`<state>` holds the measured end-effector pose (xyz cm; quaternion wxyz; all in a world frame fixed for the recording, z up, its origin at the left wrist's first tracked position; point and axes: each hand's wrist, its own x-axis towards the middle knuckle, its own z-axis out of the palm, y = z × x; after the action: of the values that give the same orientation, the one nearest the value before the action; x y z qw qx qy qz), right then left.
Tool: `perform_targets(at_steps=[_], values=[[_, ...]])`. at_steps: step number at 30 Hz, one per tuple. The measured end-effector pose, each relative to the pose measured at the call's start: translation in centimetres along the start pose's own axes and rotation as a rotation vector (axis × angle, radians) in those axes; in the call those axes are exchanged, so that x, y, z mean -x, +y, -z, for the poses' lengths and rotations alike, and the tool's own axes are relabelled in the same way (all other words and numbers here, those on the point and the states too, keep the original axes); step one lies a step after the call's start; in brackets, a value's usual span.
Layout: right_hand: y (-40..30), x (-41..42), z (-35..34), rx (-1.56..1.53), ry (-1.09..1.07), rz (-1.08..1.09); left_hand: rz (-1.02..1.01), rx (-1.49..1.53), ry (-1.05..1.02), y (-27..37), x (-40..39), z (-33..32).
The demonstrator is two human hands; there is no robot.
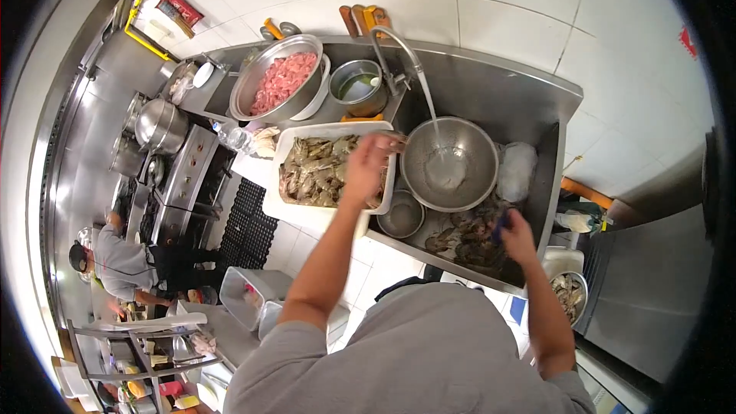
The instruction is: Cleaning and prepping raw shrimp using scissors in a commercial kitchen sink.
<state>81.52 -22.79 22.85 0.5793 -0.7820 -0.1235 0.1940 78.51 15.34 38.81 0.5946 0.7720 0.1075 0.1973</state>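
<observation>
My left hand (367,164) is raised over the right side of a white plastic tub (276,175) heaped with raw, shell-on shrimp (316,172). Pinched in its fingers is a blurred single shrimp (395,140), close to the rim of a perforated metal colander (489,184). My right hand (519,238) grips a tool with a dark blue handle (500,229); blur hides its exact kind. Below that tool, more shrimp and shrimp pieces (468,241) lie on the bottom of the steel sink (489,86). Water from the curved faucet (402,46) runs into the colander.
A small metal bowl (401,215) and a clouded, translucent bundle (516,172) flank the colander. Leftward stand a pot of liquid (359,89) and a large pan of pink raw meat (282,83). Another person (123,264) works by the stove. A shrimp-filled bowl (568,296) sits low right.
</observation>
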Motion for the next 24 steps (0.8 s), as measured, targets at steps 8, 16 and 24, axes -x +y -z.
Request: perform_targets(at_steps=[8, 16, 24], values=[[1.6, -4.1, 9.6, 0.878, 0.118, 0.040, 0.205, -0.929, -0.058, -7.5, -1.4, 19.2], [5.6, -8.7, 11.5, 0.886, 0.298, 0.191, 0.261, -0.914, 0.181, -0.1, 1.4, 11.8], [4.9, -9.5, 11.1, 0.975, 0.310, 0.095, 0.177, -0.746, -0.936, -6.2, 3.4, -18.3]])
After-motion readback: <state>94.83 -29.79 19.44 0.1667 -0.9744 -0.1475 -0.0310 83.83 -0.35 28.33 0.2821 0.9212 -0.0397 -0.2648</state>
